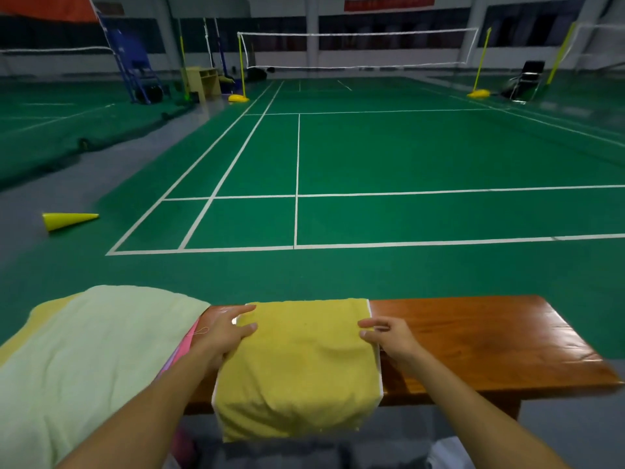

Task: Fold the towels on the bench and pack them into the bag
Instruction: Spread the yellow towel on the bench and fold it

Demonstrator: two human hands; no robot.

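The yellow towel (297,363) draped over the near edge of the bench (490,336) is matt terry cloth with a fine nubbly pile and a smooth white band along its right side. The bench is reddish-brown wood, varnished glossy, catching light near its far edge. At its left end the pale green towel (88,360) looks like softer, fuzzier cloth, though blurred there. The court floor (406,157) appears as smooth, matt green sheet.

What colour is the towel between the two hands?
Mustard yellow towel with a thin white edge, seen in the head view.
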